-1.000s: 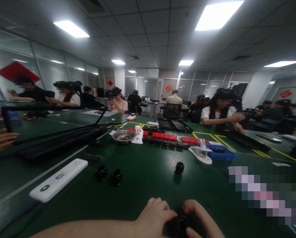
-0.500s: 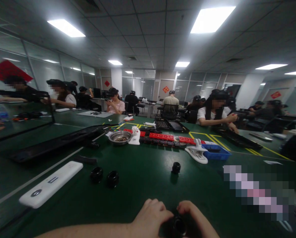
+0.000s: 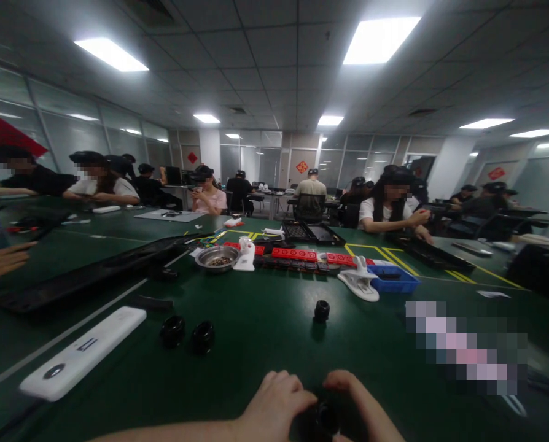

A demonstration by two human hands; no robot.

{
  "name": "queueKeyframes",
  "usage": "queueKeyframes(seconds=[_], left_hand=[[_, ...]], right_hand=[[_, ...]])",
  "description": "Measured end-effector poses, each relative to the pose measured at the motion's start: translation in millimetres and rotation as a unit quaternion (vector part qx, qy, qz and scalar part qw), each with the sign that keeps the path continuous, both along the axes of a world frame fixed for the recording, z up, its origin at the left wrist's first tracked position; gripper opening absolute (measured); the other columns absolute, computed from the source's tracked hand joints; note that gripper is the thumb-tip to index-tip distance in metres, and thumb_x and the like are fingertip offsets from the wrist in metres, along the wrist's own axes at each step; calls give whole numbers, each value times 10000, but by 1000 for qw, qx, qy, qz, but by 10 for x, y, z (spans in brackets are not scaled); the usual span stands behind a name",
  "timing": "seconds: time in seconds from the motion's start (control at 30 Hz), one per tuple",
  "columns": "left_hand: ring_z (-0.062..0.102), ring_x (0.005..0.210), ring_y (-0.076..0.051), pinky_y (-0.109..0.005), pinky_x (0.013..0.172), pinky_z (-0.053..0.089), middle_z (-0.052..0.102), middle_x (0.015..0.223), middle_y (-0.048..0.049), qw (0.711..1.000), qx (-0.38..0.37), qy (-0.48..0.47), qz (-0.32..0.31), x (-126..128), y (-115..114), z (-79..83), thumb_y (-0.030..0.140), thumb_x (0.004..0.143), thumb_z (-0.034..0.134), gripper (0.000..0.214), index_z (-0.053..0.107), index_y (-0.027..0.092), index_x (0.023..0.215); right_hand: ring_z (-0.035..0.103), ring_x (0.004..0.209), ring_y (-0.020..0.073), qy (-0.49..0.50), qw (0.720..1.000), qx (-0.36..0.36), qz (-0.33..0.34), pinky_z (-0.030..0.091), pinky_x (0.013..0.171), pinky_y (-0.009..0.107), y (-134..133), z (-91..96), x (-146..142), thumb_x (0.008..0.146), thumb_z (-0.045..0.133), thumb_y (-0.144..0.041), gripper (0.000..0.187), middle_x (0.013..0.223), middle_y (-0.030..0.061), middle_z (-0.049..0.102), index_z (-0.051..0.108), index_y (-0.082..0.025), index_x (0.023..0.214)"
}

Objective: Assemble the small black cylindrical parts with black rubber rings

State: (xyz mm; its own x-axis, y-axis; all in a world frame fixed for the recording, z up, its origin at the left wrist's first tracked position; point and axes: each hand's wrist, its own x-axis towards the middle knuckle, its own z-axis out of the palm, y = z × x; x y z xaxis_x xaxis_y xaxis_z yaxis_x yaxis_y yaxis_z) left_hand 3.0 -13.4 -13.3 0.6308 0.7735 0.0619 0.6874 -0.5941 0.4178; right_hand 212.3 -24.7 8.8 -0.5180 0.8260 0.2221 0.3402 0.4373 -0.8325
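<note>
At the bottom edge, a glossy black ring-shaped part [image 3: 326,420] with a round hole sits between my two hands. My left hand [image 3: 277,402] curls its fingers around the left side. From the right, my right hand [image 3: 358,400] closes on it with bent fingers; its lower fingers are partly cut off by the frame. Ahead of them on the green table stands a similar black part [image 3: 321,310]. Two more such parts, a left one [image 3: 172,331] and a right one [image 3: 203,337], lie to the left.
A white power strip-like bar [image 3: 85,353] lies left. Farther off are a metal bowl [image 3: 218,258] of small pieces, a red-topped strip [image 3: 294,253], a white clamp [image 3: 361,281], a blue tray [image 3: 394,279] and a long black housing [image 3: 94,270]. A co-worker's hand [image 3: 7,263] shows at left.
The whole view has shifted slightly. My hands remain around the black part with little visible movement. The co-worker's hand at left reaches farther in, and the black frame there has tilted down.
</note>
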Motion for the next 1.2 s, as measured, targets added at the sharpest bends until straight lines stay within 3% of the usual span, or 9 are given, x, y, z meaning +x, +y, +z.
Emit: queueKeyframes(seconds=[0.1, 0.2, 0.43, 0.6, 0.7, 0.83, 0.93, 1.1, 1.2], left_hand=[[500, 819, -188, -278, 701, 334, 546, 905, 4, 1000, -7, 7, 0, 7, -5, 25, 558, 714, 611, 406, 548, 281, 1003], [495, 806, -183, -272, 681, 332, 544, 894, 0, 1000, 0, 6, -6, 10, -2, 21, 568, 739, 569, 380, 559, 245, 938], [485, 793, -186, -284, 686, 325, 537, 888, -9, 1000, -13, -7, -6, 3, 15, 4, 638, 734, 504, 450, 556, 269, 986], [488, 806, -193, -282, 685, 320, 537, 892, -9, 1000, -20, -9, -5, 3, 20, -4, 622, 719, 542, 453, 544, 289, 1026], [484, 804, -191, -279, 673, 313, 542, 893, -8, 1000, -11, 0, -2, 11, 18, -24, 629, 724, 528, 443, 553, 267, 978], [485, 795, -188, -279, 673, 315, 548, 886, -9, 1000, -2, 9, 1, 20, 13, -12, 643, 725, 513, 450, 568, 233, 902], [494, 811, -193, -280, 685, 325, 549, 902, -8, 1000, -20, 4, -1, 18, 4, 49, 610, 732, 542, 434, 560, 254, 981], [495, 826, -199, -281, 702, 332, 546, 915, -7, 1000, -30, 5, -1, 18, -10, 94, 571, 717, 597, 431, 551, 271, 1023], [492, 822, -196, -279, 695, 332, 547, 910, -8, 1000, -21, 9, 2, 22, -14, 62, 576, 728, 580, 405, 567, 241, 956]], right_hand=[[571, 833, 226, -14, 999, 34, -1, 484, 736, 314, 8, 62, -43, 714, 565, -555, 433, 895, 82, 574, 546, -184, 936], [560, 949, 247, -30, 997, 48, 54, 455, 829, 347, 31, 110, -45, 776, 525, -488, 362, 1012, 101, 577, 588, -214, 1003], [439, 1166, 293, -27, 999, 2, 46, 359, 964, 411, 35, -3, 60, 774, 531, -496, 589, 1263, 149, 467, 417, -189, 1263], [552, 896, 250, 10, 999, 39, -21, 471, 784, 346, 27, -39, 2, 697, 570, -568, 516, 949, 101, 557, 500, -166, 1012], [559, 833, 221, 0, 998, 70, 6, 479, 739, 315, 37, 8, -40, 723, 573, -525, 388, 900, 79, 553, 546, -188, 913], [492, 1096, 269, -10, 995, 67, 77, 401, 918, 376, 25, 60, 5, 807, 508, -430, 385, 1154, 120, 530, 532, -233, 1137], [440, 1160, 284, -23, 998, 17, 54, 373, 954, 395, 3, 42, 56, 795, 520, -456, 508, 1243, 133, 474, 434, -212, 1233], [550, 892, 241, -8, 999, 30, 4, 472, 780, 340, 10, 46, 7, 734, 551, -527, 426, 953, 93, 553, 524, -182, 983], [541, 959, 239, -21, 998, 41, 51, 442, 842, 348, 19, 102, -18, 779, 535, -453, 333, 1024, 100, 544, 573, -203, 996]])
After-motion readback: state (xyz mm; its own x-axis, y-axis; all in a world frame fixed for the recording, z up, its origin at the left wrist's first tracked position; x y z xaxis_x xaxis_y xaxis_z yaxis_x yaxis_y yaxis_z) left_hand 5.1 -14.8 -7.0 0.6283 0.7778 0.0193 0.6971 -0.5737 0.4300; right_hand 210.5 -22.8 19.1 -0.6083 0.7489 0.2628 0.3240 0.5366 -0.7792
